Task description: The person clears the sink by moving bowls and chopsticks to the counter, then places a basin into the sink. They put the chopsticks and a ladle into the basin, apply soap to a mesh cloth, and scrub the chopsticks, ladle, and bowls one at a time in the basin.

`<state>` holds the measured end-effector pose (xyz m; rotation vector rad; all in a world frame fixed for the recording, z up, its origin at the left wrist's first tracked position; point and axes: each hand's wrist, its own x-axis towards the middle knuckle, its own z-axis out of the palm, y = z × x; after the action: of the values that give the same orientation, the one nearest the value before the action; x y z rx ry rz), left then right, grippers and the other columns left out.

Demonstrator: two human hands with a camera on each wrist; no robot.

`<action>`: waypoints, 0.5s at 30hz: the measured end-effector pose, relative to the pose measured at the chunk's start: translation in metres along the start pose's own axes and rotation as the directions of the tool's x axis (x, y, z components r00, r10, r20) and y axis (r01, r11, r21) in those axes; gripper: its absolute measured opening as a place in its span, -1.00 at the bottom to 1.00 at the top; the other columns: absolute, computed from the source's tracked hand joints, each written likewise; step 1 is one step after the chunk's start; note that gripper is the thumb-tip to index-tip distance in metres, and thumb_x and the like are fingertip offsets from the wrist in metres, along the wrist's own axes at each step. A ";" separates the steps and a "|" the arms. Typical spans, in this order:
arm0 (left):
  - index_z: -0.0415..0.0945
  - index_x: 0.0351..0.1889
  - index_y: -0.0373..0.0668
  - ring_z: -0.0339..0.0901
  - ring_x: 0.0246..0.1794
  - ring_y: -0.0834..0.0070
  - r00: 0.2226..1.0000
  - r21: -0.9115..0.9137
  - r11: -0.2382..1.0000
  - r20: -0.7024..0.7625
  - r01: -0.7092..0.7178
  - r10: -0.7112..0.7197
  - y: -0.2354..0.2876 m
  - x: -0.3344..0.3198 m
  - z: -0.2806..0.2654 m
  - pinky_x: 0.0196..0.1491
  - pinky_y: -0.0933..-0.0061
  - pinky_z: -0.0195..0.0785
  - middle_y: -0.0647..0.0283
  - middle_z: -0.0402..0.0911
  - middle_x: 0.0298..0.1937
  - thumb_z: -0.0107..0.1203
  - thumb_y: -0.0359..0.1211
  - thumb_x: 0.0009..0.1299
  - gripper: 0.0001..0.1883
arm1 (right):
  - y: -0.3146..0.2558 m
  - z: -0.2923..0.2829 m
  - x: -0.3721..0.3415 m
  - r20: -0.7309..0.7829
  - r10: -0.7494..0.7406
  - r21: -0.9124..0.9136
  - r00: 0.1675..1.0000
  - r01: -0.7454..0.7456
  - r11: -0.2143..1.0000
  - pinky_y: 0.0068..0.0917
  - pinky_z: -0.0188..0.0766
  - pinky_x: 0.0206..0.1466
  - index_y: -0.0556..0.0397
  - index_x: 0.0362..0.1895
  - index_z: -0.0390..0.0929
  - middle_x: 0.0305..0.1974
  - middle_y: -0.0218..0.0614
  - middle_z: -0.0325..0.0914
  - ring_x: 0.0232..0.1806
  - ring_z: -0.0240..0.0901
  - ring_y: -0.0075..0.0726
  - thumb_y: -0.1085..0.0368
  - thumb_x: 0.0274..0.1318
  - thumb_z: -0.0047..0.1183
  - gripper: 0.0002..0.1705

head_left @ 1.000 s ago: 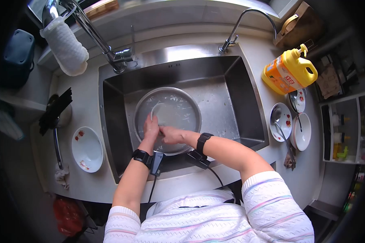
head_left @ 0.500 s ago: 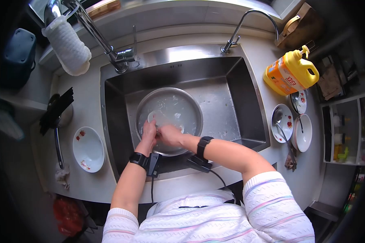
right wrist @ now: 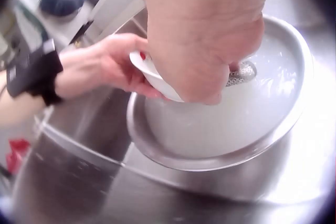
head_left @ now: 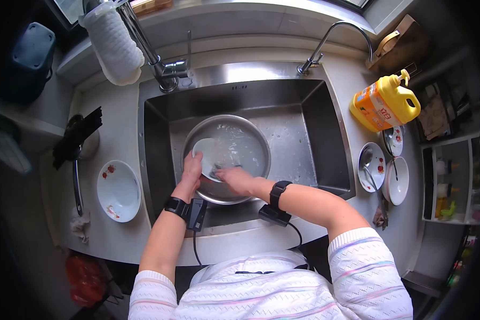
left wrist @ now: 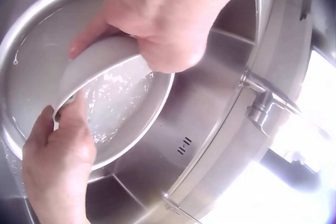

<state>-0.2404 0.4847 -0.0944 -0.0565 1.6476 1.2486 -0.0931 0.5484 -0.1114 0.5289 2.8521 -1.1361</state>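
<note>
A white bowl (head_left: 208,151) is tilted inside a round metal basin (head_left: 267,144) of cloudy water. My left hand (head_left: 191,170) grips the bowl by its left rim, with fingers spread along its wall in the left wrist view. At the bowl's near side, my right hand (head_left: 238,180) pinches a silvery mesh scouring pad (right wrist: 242,73). In the left wrist view, the fingers (left wrist: 73,116) of the right hand straddle the bowl's rim. The palm hides most of the pad.
The basin stands in a steel sink (head_left: 290,133) below a faucet (head_left: 170,72). Left on the counter is a flowered bowl (head_left: 119,191). On the right are a yellow detergent jug (head_left: 381,106), a bowl with a ladle (head_left: 367,157) and another white bowl (head_left: 396,184).
The bowl, turned nearly out of sight half a second ago, now shows its broad pale face. My right hand has shifted right, away from the left hand, and the head view has moved slightly.
</note>
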 end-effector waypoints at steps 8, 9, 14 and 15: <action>0.21 0.14 -0.21 0.46 -0.16 0.24 0.978 0.086 0.974 0.034 -0.210 0.208 -0.024 0.015 0.008 -0.30 0.22 0.45 0.07 0.39 -0.02 -0.15 -0.36 0.27 -0.56 | -0.051 -0.034 0.032 0.157 0.245 0.062 0.957 -0.257 0.964 -0.21 0.39 -0.16 0.08 -0.39 0.52 -0.31 -0.13 0.53 -0.24 0.45 0.01 0.34 -0.12 -0.10 -0.82; 0.24 0.13 -0.24 0.46 -0.16 0.29 0.942 0.160 0.930 0.003 -0.332 0.336 -0.029 0.020 0.007 -0.20 0.31 0.40 0.08 0.41 -0.01 -0.14 -0.39 0.27 -0.57 | -0.044 -0.020 0.026 0.158 0.187 0.150 0.970 -0.211 0.966 -0.27 0.37 -0.10 0.10 -0.29 0.49 -0.20 -0.11 0.50 -0.16 0.42 -0.02 0.37 -0.11 -0.12 -0.77; 0.34 0.05 -0.28 0.44 -0.12 0.36 0.989 0.152 0.978 0.068 -0.144 0.135 -0.005 0.012 -0.005 -0.13 0.38 0.32 0.12 0.49 -0.12 -0.13 -0.43 0.26 -0.63 | -0.002 -0.007 -0.005 0.246 0.038 -0.242 0.969 0.024 0.970 -0.31 0.27 0.05 0.15 -0.09 0.35 0.04 -0.08 0.33 0.05 0.29 -0.10 0.39 -0.09 -0.14 -0.63; 0.33 0.06 -0.27 0.43 -0.10 0.36 0.993 0.107 0.989 0.063 -0.105 0.099 0.000 0.006 -0.001 -0.13 0.39 0.32 0.11 0.48 -0.10 -0.13 -0.43 0.25 -0.62 | -0.001 -0.008 -0.004 0.198 0.031 -0.347 0.980 0.040 0.937 -0.28 0.31 0.01 0.15 -0.16 0.40 -0.02 -0.08 0.38 -0.01 0.34 -0.08 0.39 -0.09 -0.12 -0.68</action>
<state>-0.2439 0.4868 -0.0993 0.1320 1.6840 1.2225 -0.0887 0.5517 -0.1036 0.3624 2.7819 -0.6140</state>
